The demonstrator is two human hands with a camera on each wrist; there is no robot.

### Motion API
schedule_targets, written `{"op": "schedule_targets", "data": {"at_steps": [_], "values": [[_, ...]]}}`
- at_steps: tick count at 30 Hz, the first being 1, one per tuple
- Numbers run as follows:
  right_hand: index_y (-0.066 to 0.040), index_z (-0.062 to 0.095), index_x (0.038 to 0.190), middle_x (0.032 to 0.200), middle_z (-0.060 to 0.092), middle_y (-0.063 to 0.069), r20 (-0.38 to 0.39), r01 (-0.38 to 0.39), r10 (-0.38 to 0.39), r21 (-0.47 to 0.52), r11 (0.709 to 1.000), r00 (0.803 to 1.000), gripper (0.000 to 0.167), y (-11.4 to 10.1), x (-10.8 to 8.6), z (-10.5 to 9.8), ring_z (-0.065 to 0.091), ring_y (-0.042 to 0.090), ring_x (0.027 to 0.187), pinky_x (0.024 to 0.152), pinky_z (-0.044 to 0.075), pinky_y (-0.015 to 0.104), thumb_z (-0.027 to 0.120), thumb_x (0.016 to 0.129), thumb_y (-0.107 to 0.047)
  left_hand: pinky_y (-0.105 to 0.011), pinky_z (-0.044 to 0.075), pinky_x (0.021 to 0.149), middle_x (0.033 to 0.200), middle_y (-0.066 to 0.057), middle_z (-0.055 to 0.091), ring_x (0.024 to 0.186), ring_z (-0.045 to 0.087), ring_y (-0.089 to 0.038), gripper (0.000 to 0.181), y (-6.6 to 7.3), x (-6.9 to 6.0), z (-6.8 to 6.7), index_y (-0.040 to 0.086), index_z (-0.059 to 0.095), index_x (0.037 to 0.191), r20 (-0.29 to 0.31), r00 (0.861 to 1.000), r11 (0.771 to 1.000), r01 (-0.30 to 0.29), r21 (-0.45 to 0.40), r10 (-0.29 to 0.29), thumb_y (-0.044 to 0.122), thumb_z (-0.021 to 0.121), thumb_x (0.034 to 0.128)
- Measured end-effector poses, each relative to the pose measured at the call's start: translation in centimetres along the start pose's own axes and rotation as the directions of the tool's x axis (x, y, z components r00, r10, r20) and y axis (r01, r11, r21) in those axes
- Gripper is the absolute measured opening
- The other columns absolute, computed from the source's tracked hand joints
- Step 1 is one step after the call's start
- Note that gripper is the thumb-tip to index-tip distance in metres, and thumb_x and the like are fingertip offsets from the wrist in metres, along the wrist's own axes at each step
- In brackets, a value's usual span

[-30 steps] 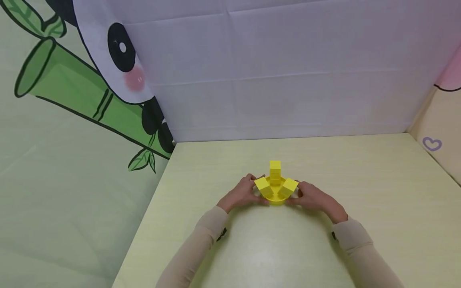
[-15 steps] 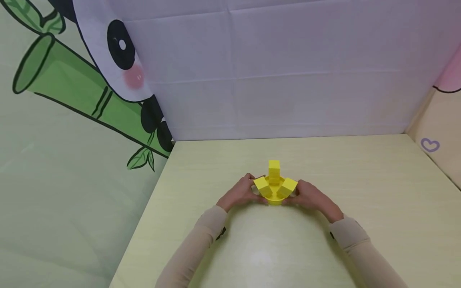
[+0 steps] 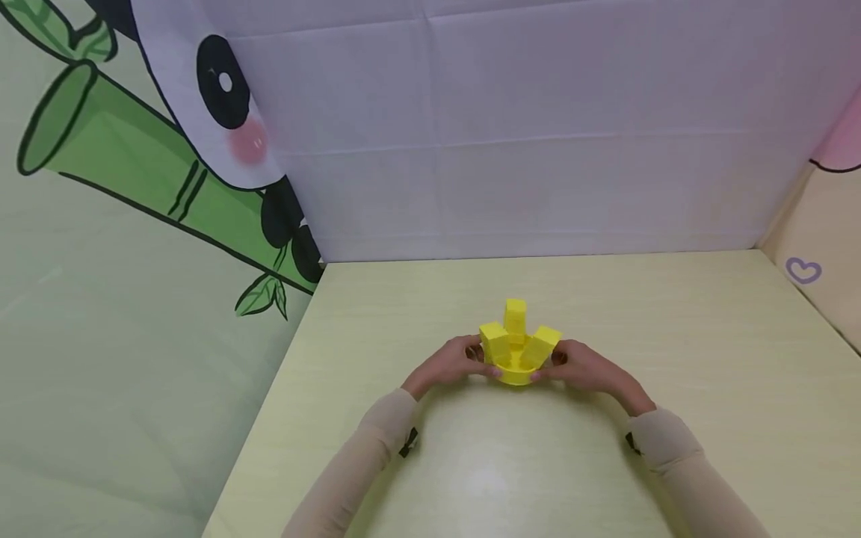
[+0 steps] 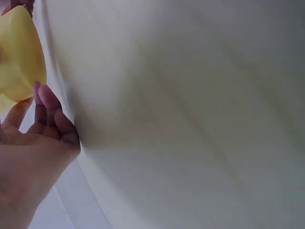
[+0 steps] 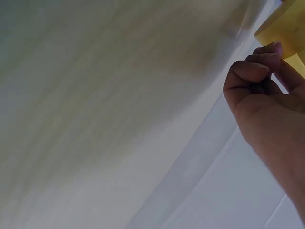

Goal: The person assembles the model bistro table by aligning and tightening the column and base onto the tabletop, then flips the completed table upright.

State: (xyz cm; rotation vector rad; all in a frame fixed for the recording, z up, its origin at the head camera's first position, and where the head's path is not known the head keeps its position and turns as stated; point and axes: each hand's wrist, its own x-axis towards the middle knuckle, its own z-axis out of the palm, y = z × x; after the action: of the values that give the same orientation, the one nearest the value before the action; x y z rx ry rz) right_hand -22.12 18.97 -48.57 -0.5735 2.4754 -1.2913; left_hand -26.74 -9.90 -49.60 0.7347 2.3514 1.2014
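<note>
A yellow stand with a round, shallow base and three blocky upright prongs is held between both hands over the middle of the table. My left hand grips its left side, thumb at the front of the base. On the opposite side my right hand pinches it in much the same way. The left wrist view shows the curved wall of the yellow base against the fingertips. In the right wrist view, fingers of the right hand touch the base's edge. Far-side fingers are partly hidden behind the prongs.
A pale wood-grain table lies under the hands. Behind it hangs a whitish cloth backdrop, and a green printed cloth covers the left side. Beige cloth borders the right edge.
The yellow stand has tipped so more of its front wall and prong faces show. Both hands have turned with it, still gripping its sides. The view has shifted slightly.
</note>
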Motion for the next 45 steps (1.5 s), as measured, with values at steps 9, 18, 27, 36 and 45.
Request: {"op": "schedule_targets", "data": {"at_steps": [9,18,27,36,45], "values": [[0.002,0.068,0.119,0.1,0.067,0.006,-0.01,0.048,-0.048,0.114,0.992,0.999,0.035,0.0,-1.0,-0.4,0.056,0.021,0.085,0.076,0.049,0.03,0.075,0.097,-0.024,-0.026,0.037,0.065,0.077,0.0,0.054,0.071,0.046,-0.012,0.05,1.0,0.0,0.2,0.012,0.063,0.14,-0.013,1.0,0.986,-0.016,-0.166,0.014,0.026,0.077,0.0951],[0.006,0.062,0.13,0.11,0.068,0.009,-0.003,0.004,-0.004,0.177,0.984,1.0,0.044,-0.6,-2.0,-0.5,0.059,0.028,0.097,0.085,0.052,0.036,0.068,0.102,-0.028,-0.029,0.035,0.065,0.074,-0.002,0.054,0.065,0.04,-0.013,0.062,2.0,-0.3,1.1,0.01,0.052,0.153,0.023,0.997,0.9,0.078,-0.428,-0.075,0.026,0.074,0.0979],[0.006,0.06,0.137,0.115,0.064,0.019,-0.032,-0.08,0.087,0.178,0.981,0.996,0.052,-2.3,-2.8,-1.5,0.05,0.033,0.094,0.075,0.041,0.04,0.057,0.107,-0.037,-0.026,0.026,0.059,0.069,0.002,0.031,0.061,0.026,-0.012,0.025,3.9,-0.6,1.8,0.008,0.067,0.124,0.109,0.986,0.67,0.167,-0.723,-0.127,0.025,0.063,0.1054],[0.007,0.068,0.124,0.106,0.068,0.012,-0.155,-0.115,0.128,0.085,0.99,0.98,0.059,-4.1,-3.1,-1.5,0.06,0.031,0.097,0.09,0.048,0.05,0.051,0.108,-0.048,-0.023,0.019,0.052,0.06,0.005,0.02,0.053,0.017,-0.008,0.03,5.8,-0.6,1.1,0.01,0.059,0.093,0.105,0.962,0.622,0.244,-0.744,-0.252,0.037,0.068,0.1011],[-0.009,0.055,0.07,0.057,0.028,-0.004,-0.198,-0.225,0.247,0.128,0.966,0.948,0.062,-5.7,-3.1,-2.1,0.023,0.013,0.053,0.05,0.021,0.027,0.049,0.104,-0.06,-0.021,0.018,0.049,0.06,0.007,0.023,0.05,0.019,-0.005,0.047,7.1,-0.3,-0.2,0.013,0.048,0.081,0.214,0.926,0.648,0.372,-0.665,-0.312,0.053,0.064,0.0991]]}}
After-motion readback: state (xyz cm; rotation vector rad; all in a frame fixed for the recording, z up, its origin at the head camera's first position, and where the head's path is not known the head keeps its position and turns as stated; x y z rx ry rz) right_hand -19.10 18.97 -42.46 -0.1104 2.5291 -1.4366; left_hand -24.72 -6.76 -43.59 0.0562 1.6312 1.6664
